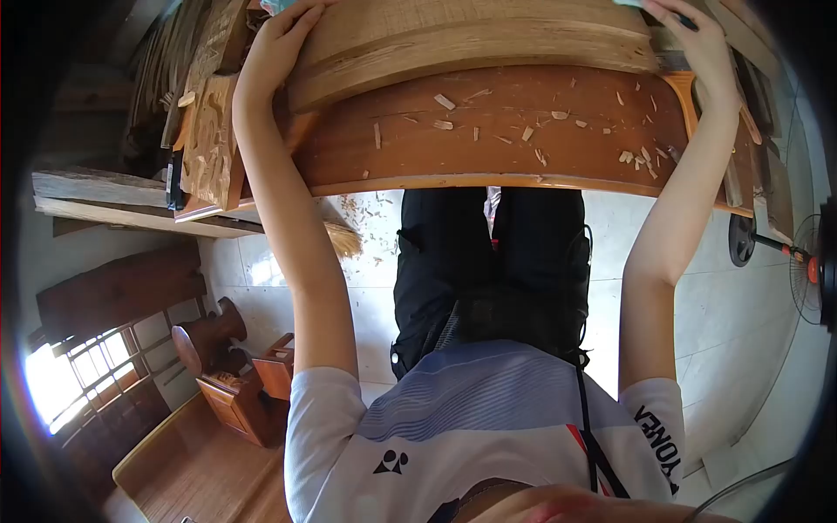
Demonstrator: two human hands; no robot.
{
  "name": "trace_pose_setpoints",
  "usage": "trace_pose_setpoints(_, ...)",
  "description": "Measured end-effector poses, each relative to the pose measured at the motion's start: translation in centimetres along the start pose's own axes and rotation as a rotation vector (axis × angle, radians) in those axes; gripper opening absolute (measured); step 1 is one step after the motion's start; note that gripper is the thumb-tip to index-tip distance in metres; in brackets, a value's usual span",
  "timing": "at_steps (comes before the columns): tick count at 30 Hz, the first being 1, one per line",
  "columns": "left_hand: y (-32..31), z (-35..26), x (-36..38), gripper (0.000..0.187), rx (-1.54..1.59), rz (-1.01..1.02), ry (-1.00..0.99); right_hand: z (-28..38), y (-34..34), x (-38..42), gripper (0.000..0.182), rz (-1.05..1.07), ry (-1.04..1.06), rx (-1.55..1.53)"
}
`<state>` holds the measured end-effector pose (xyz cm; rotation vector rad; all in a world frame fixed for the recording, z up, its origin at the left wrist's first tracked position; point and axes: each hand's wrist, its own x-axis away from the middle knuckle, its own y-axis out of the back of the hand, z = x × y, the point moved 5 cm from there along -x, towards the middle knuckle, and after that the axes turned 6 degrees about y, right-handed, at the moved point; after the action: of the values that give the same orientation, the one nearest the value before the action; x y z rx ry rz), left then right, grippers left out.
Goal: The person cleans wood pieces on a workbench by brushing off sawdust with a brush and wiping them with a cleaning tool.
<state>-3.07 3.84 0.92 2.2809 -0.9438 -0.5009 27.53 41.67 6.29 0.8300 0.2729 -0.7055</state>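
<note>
One thick wooden board (479, 42) lies crosswise on the table (401, 161), long axis left to right, with the left hand (283, 30) and right hand (700, 42) well apart near its opposite ends. Its far edge and some fingertips are cut off above; I cannot tell whether either hand grips.

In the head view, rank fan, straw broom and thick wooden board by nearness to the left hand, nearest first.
1. Thick wooden board: right beside the left hand.
2. Straw broom: lower down, left of centre.
3. Fan: at the far right.
</note>
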Motion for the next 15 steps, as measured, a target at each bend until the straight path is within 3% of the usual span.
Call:
trace_pose_setpoints(2, -0.4, -0.5, 0.0, 0.031, 0.003, 0.002, -0.016, -0.9, 0.8, 0.1, 0.012, -0.117, -0.147, -0.060)
trace_pose_setpoints(5, -0.1, -1.0, 0.3, 0.031, -0.019, -0.019, -0.024, 1.8, -0.5, 0.1, 0.012, -0.037, 0.096, 0.082)
trace_pose_setpoints(9, -0.1, -0.8, 0.3, 0.030, -0.011, -0.011, -0.022, 3.7, -2.8, -0.1, 0.013, 0.144, 0.118, 0.020)
trace_pose_setpoints(11, 0.0, -0.6, 0.2, 0.030, -0.005, -0.013, -0.030, 3.8, -2.6, -0.2, 0.014, 0.129, 0.074, 0.036)
trace_pose_setpoints(15, 0.0, -0.7, 0.3, 0.030, -0.026, -0.024, -0.004, 0.8, -0.8, -0.2, 0.015, -0.103, 0.101, 0.040)
